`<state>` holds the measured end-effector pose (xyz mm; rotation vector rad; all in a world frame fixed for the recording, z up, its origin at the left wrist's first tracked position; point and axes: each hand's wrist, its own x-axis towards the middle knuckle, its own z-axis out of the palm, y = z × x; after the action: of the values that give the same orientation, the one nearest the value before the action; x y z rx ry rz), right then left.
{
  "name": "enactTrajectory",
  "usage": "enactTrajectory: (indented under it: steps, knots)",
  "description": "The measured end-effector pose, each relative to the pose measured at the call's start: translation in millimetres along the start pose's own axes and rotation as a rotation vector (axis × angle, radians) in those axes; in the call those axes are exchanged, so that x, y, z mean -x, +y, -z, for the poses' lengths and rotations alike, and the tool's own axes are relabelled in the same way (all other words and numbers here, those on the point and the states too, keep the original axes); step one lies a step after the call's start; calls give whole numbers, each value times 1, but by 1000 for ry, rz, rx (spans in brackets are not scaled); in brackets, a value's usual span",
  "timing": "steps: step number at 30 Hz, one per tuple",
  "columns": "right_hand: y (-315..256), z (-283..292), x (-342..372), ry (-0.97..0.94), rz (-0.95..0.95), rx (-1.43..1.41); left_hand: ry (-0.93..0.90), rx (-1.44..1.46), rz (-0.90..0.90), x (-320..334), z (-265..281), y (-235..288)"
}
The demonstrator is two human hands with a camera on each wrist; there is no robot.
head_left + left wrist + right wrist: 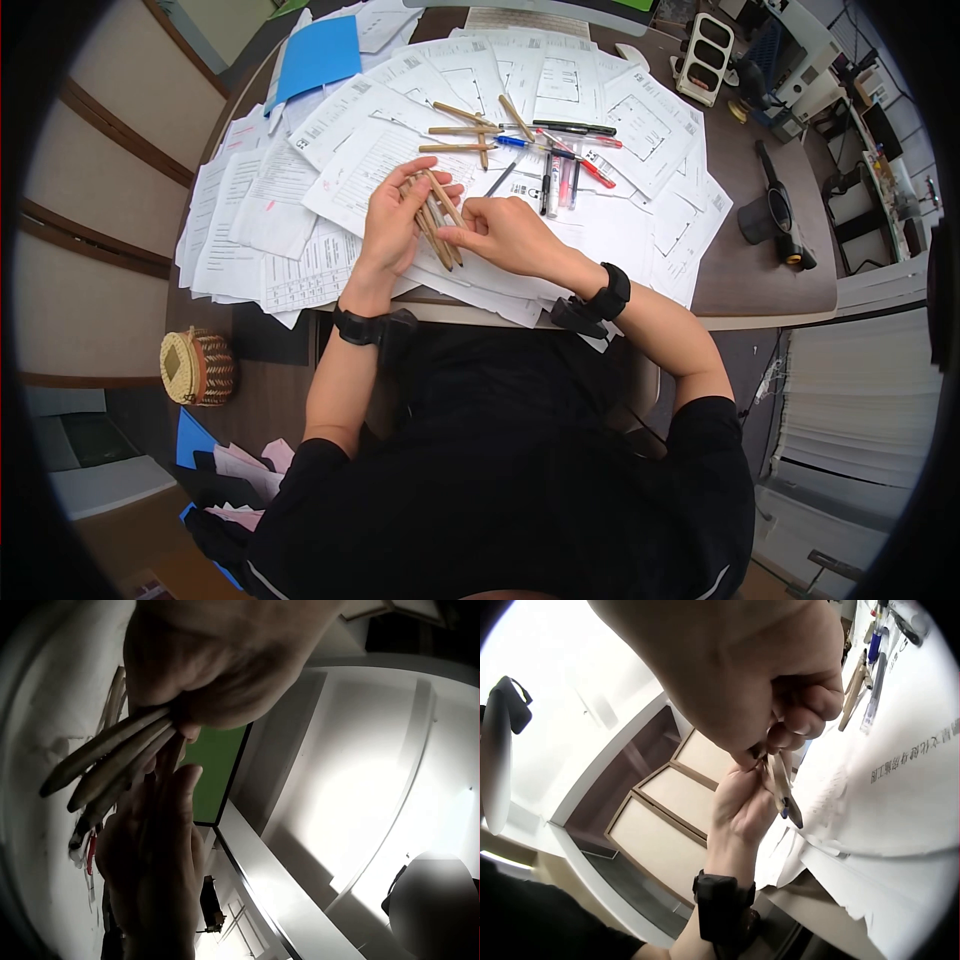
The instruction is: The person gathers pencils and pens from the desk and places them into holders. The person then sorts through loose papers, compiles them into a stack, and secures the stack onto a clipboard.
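Near the front edge of the desk (735,287), overhung by fanned papers (612,242) and extending brown to their right, the left hand (388,228) curls its fingers round wooden pencils (432,230) above the papers, the right hand (515,235) pinching one pencil.

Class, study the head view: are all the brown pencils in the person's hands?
No, several brown pencils lie on the papers, beyond the left hand and the right hand.

Above the papers (615,250), the left hand (388,222) and right hand (512,235) curl close together; both forearms (665,328) slant inward.
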<state>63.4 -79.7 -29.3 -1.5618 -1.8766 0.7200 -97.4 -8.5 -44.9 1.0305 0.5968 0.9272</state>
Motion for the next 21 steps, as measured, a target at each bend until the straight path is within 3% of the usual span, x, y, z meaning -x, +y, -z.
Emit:
enactTrajectory:
  steps: [6,12,21]
  knots:
    - [-8,2,12,-49,26,-63,87,51,-49,-3,9,4]
    - [-7,-4,14,24,119,-114,97,73,-62,-5,14,1]
    - [-11,-3,14,-38,54,-77,80,53,-52,-2,11,3]
